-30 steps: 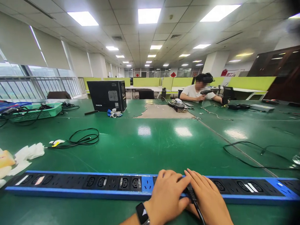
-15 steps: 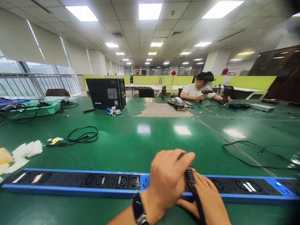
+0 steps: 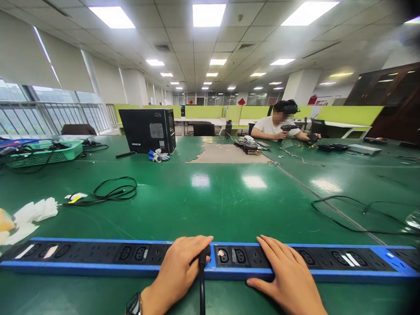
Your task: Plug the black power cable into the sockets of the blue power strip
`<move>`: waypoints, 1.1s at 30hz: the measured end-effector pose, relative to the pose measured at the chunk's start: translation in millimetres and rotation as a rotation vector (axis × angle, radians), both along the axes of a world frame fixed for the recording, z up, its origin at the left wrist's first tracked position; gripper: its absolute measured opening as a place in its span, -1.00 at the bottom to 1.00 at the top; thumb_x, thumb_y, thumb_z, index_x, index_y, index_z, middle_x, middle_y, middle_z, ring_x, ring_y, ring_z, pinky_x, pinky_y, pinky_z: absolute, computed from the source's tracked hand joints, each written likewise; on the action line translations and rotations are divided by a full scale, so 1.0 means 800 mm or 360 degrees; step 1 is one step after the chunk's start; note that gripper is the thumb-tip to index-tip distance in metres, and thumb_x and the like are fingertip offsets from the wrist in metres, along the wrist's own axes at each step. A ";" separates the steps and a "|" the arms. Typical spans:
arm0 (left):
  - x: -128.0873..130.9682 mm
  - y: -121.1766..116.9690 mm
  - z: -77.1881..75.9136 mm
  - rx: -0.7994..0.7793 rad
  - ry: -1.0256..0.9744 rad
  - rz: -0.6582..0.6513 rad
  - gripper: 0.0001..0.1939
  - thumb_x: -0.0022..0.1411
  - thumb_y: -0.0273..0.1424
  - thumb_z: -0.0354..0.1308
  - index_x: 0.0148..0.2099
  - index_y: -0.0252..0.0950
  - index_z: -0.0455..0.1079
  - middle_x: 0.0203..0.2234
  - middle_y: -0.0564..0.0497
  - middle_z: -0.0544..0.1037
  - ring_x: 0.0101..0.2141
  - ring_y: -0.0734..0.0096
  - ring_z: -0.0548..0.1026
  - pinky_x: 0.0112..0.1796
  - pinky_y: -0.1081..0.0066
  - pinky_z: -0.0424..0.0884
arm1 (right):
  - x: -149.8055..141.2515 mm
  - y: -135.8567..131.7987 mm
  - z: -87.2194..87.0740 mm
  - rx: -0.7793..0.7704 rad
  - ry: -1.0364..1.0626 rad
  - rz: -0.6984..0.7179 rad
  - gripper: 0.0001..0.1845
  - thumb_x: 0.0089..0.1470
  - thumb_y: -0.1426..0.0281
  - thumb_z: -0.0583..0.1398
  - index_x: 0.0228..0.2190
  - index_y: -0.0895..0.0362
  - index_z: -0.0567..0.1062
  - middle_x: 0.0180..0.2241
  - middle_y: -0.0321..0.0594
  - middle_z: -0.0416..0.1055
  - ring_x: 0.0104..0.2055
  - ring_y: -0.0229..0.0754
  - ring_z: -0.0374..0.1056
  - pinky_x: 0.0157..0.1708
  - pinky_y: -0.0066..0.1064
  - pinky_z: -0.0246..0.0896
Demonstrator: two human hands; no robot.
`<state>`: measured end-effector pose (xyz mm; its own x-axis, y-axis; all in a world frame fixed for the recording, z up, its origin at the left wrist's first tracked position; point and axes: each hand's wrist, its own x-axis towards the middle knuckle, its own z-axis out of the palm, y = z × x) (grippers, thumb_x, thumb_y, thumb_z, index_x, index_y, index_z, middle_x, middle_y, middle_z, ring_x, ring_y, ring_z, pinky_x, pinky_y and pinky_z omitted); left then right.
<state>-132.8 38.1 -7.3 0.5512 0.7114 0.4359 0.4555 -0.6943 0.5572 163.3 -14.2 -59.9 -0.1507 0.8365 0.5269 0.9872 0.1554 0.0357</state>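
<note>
A long blue power strip (image 3: 96, 267) with black socket panels lies across the green table in front of me. My left hand (image 3: 182, 265), a watch on its wrist, pinches a black plug (image 3: 203, 256) at the blue section near the strip's middle. The plug's cord (image 3: 202, 295) hangs down toward me. Whether its prongs sit in a socket is hidden by my fingers. My right hand (image 3: 288, 275) straddles the strip farther right, fingers over the top toward the far edge and thumb along the near side, gripping it.
Tissues (image 3: 36, 210) and a coiled black cable (image 3: 119, 189) lie at left, with a green basket (image 3: 50, 155) of cables behind. A black computer case (image 3: 148, 131) stands at the back. Loose cable (image 3: 338, 224) lies at right. Across the table, a person (image 3: 276, 126) holds a drill-like tool.
My left hand has moved left and down with the plug, from above my right hand to the strip's blue middle section. My right hand has stayed about where it was.
</note>
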 end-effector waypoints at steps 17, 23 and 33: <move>0.014 -0.011 0.005 0.0076 0.0176 0.0051 -0.52 0.19 -0.61 0.08 0.10 -0.10 0.40 -0.02 0.01 0.56 -0.01 0.23 0.48 -0.01 0.14 0.35 | -0.017 0.005 0.017 -0.0340 0.0293 -0.0058 -0.17 -0.23 0.00 0.35 0.09 0.05 0.41 0.11 -0.07 0.40 0.13 0.17 0.28 0.12 0.09 0.11; 0.010 -0.012 -0.006 0.0148 0.0298 0.0070 -0.38 0.13 -0.59 0.10 0.22 -0.05 0.28 0.09 -0.02 0.47 0.09 0.15 0.39 0.09 0.02 0.27 | -0.083 0.012 0.044 -0.0451 0.0603 0.0345 -0.37 -0.03 0.12 0.27 0.08 0.02 0.41 0.10 -0.07 0.40 0.15 0.09 0.27 0.13 0.01 0.17; 0.016 -0.010 -0.016 0.0133 0.0428 0.0214 0.12 0.03 -0.54 0.29 0.41 -0.14 -0.40 0.07 -0.10 0.44 0.03 0.11 0.41 0.06 0.07 0.30 | -0.137 0.023 0.068 0.0097 0.0972 0.0725 -0.70 0.13 0.33 0.18 -0.07 0.02 0.47 -0.19 -0.18 0.52 -0.14 -0.10 0.41 -0.12 -0.24 0.33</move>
